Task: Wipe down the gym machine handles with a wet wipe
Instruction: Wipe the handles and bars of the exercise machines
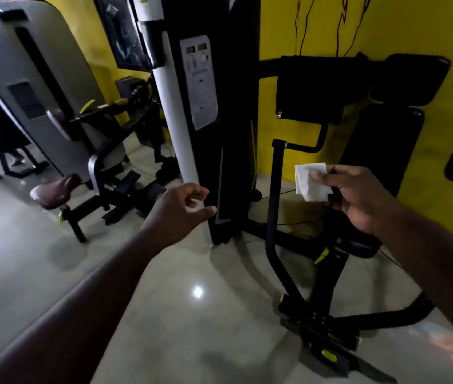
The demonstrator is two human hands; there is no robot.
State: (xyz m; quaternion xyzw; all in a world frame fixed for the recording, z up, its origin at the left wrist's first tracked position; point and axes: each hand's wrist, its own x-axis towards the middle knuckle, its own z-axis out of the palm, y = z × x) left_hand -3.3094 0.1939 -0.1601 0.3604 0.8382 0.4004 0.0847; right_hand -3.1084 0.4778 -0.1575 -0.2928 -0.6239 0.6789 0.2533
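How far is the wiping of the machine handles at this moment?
Done: the wet wipe is ready, pinched in the right hand. In hand: it hangs in the air beside the black handle bar, not touching it; the left hand holds nothing. Left: seemingly all the wiping; no handle shows as wiped.

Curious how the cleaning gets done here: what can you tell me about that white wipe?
The wipe is a small white sheet, folded and creased, looking like thin soft tissue. The fingers of the right hand pinch one edge, holding it in the air before the black machine. Nothing else touches it; wetness cannot be judged.
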